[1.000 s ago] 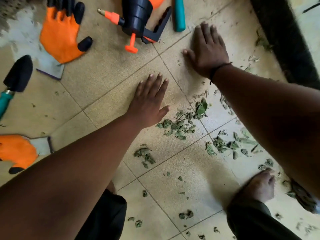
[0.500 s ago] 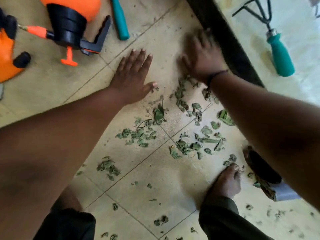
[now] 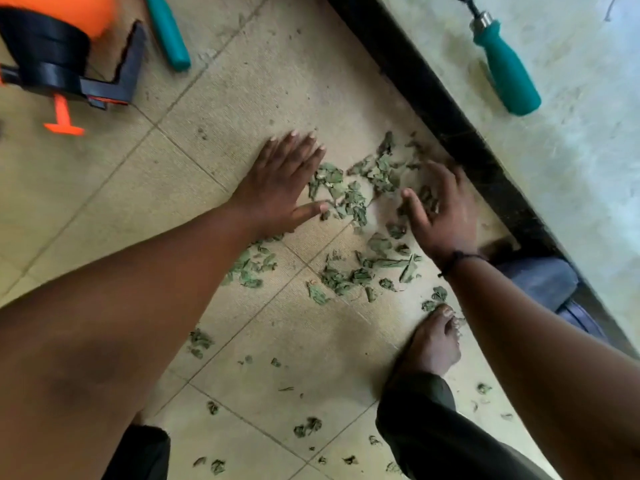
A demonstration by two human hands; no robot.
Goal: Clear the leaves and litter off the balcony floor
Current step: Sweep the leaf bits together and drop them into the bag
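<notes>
Spreading across one tiled floor [image 3: 242, 98], the leaves [image 3: 349, 195] lie heaped between two hands, with more scattered toward one bare foot [image 3: 433, 344]. A dark curb [image 3: 450, 112] bounds the right edge; bare tile stretches leftward. The left hand [image 3: 280, 188] lies flat, fingers straight. The right hand [image 3: 446, 209] rests on the leaves, fingers loosely spread. One orange sprayer [image 3: 59, 57] and two teal handles [image 3: 168, 32], [image 3: 505, 71] lie farther off

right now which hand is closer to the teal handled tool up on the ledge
Right. The right hand lies on the leaves by the dark curb, just below the teal-handled tool. The left hand rests flat on the tiles, farther from it.
</notes>
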